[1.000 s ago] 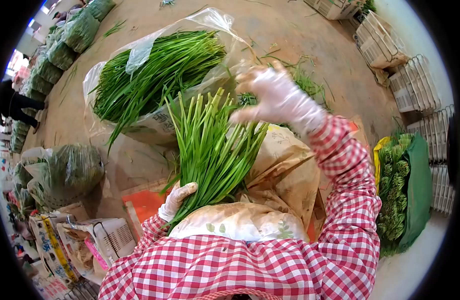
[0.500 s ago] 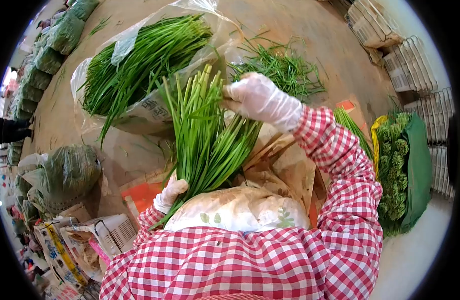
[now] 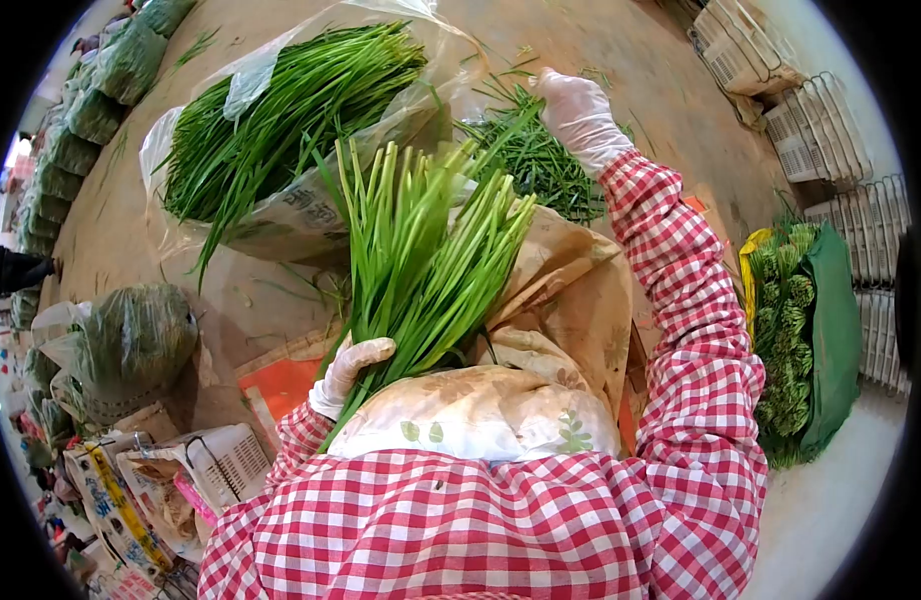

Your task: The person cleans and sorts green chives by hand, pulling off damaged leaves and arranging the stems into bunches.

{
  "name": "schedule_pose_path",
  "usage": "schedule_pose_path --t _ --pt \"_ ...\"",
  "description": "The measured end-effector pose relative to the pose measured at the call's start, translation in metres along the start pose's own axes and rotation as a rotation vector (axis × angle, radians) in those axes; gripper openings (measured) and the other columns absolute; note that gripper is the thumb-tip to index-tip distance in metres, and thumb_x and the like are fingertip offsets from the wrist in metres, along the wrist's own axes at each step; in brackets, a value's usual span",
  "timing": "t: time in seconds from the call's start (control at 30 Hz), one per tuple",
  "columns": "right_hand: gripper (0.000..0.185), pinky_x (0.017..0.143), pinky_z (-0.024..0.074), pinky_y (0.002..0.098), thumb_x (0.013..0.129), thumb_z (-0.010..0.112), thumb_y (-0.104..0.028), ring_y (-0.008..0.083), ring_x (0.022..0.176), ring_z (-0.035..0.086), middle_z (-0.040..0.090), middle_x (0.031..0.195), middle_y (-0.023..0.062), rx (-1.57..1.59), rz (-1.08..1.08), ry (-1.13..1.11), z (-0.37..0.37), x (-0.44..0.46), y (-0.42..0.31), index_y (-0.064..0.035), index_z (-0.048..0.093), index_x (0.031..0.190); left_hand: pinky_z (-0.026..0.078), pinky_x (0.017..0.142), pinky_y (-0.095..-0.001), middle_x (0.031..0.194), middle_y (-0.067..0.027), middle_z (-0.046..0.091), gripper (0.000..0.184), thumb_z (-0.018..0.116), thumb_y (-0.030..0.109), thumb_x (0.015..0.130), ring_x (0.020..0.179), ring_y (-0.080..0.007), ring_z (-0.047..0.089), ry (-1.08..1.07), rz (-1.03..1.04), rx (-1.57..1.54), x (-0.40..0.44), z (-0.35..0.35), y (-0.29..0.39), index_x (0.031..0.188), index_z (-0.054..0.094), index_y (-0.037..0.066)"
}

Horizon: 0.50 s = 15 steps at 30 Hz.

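My gloved left fingers [image 3: 373, 352] grasp slim, glossy green stalks [image 3: 411, 250], fanning beyond them, partly motion-blurred. Right fingers [image 3: 551, 90] curled by stringy leaf scraps [image 3: 546, 160]; grip blurred, can't tell if holding any.

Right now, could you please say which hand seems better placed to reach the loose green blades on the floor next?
Probably the right hand: it is beside the loose blades, while the left hand grips the green bunch.
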State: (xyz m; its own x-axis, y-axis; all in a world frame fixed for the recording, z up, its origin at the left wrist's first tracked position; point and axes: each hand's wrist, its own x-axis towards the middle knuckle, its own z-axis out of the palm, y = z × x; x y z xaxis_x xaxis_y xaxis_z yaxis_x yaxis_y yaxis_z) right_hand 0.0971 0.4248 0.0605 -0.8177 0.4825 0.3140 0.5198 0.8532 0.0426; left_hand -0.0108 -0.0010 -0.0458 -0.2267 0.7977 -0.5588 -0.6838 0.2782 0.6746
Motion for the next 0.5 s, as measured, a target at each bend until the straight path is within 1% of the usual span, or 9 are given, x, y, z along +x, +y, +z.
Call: schedule_pose_path --t 0.03,0.17,0.27,0.3,0.33,0.37,0.4,0.43,0.5 --pt "0.019 0.063 0.0529 0.0389 0.078 0.059 -0.010 0.0285 0.068 0.066 0.065 0.070 0.0127 0.000 -0.003 0.004 0.000 0.002 0.008 -0.0002 0.057 0.094 0.049 0.083 -0.0272 0.098 -0.0065 0.064 0.028 0.060 0.015 0.084 0.088 -0.0134 0.061 0.001 0.005 0.000 -0.004 0.002 0.006 0.108 0.059 0.000" --pt "0.037 0.077 0.0517 0.0397 0.083 0.060 -0.017 0.0299 0.085 0.065 0.066 0.083 0.0180 -0.059 0.407 -0.087 0.011 -0.003 0.047 -0.0040 0.053 0.117 0.048 0.083 -0.0272 0.100 -0.0069 0.065 0.029 0.061 0.017 0.084 0.090 -0.0137 0.061 -0.111 0.217 -0.104 -0.022 0.012 0.016 0.109 0.059 0.001" --pt "0.053 0.086 0.0484 0.0405 0.087 0.059 -0.024 0.0316 0.099 0.062 0.066 0.091 0.0209 0.115 0.311 -0.119 -0.033 -0.012 0.013 -0.0047 0.042 0.133 0.048 0.082 -0.0270 0.100 -0.0066 0.064 0.030 0.061 0.016 0.084 0.090 -0.0131 0.061 -0.010 0.228 -0.126 -0.021 0.009 0.016 0.109 0.058 0.000" --pt "0.043 0.074 0.0532 0.0364 0.088 0.059 -0.024 0.0252 0.083 0.066 0.067 0.089 0.0156 0.370 0.298 -0.104 -0.046 -0.016 -0.010 -0.0033 0.050 0.125 0.048 0.084 -0.0272 0.101 -0.0066 0.064 0.029 0.060 0.016 0.084 0.091 -0.0136 0.061 -0.017 0.218 -0.141 -0.020 0.013 0.020 0.108 0.059 0.000" --pt "0.031 0.057 0.0526 0.0275 0.089 0.059 -0.022 0.0141 0.064 0.063 0.068 0.082 0.0097 1.017 0.430 -0.209 -0.067 -0.026 -0.041 -0.0047 0.057 0.115 0.048 0.085 -0.0273 0.101 -0.0066 0.064 0.028 0.060 0.017 0.085 0.092 -0.0141 0.061 -0.025 0.205 -0.155 -0.020 0.017 0.023 0.108 0.059 -0.001" --pt "0.020 0.046 0.0466 0.0202 0.089 0.060 -0.021 0.0074 0.052 0.056 0.066 0.073 0.0053 1.218 0.509 -0.230 -0.083 -0.040 -0.073 -0.0050 0.061 0.101 0.048 0.086 -0.0275 0.102 -0.0067 0.064 0.028 0.059 0.017 0.086 0.093 -0.0147 0.061 -0.032 0.188 -0.167 -0.020 0.018 0.025 0.107 0.059 -0.001" --pt "0.020 0.046 0.0456 0.0200 0.088 0.063 -0.022 0.0082 0.053 0.056 0.064 0.069 0.0058 1.196 0.331 -0.239 -0.087 -0.056 -0.094 -0.0031 0.059 0.093 0.048 0.086 -0.0275 0.102 -0.0067 0.064 0.028 0.059 0.017 0.086 0.093 -0.0147 0.061 -0.031 0.181 -0.161 -0.016 0.010 0.018 0.107 0.059 -0.001" --pt "0.032 0.058 0.0506 0.0319 0.083 0.068 -0.028 0.0177 0.061 0.059 0.060 0.068 0.0074 1.063 0.339 -0.435 -0.089 -0.066 -0.108 -0.0007 0.058 0.096 0.048 0.087 -0.0283 0.102 -0.0071 0.064 0.027 0.058 0.017 0.086 0.093 -0.0156 0.061 0.011 0.194 -0.141 -0.010 -0.005 0.001 0.107 0.059 -0.001" --pt "0.049 0.067 0.0494 0.0395 0.077 0.071 -0.033 0.0302 0.070 0.061 0.063 0.074 0.0153 0.887 0.344 -0.420 -0.056 -0.082 -0.130 0.0043 0.052 0.103 0.048 0.088 -0.0291 0.102 -0.0076 0.064 0.026 0.057 0.017 0.086 0.094 -0.0164 0.061 0.047 0.195 -0.121 -0.009 -0.013 -0.006 0.106 0.059 0.000"
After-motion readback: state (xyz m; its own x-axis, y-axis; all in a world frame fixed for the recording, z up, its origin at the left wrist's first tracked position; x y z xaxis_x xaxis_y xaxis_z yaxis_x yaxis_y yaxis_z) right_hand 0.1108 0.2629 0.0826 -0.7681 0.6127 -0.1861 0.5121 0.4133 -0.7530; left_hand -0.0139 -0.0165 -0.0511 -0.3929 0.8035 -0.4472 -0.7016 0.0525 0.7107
